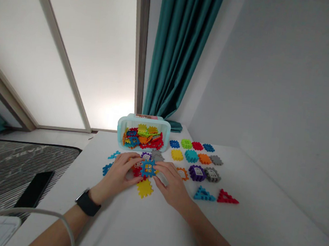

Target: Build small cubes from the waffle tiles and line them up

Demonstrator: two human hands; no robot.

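While a tub (167, 134) sits near the frame's centre, the person's left hand (118, 173) and right hand (172, 182) grip a blue tile (147, 173) just below it.

No text, brand or number can be read. Pale panels with marks too small to make out stand on the purple block stack (197, 173), the gray block stack (212, 175) and 1 orange tile (182, 174); the print on the tub (119, 131) is likewise illegible.
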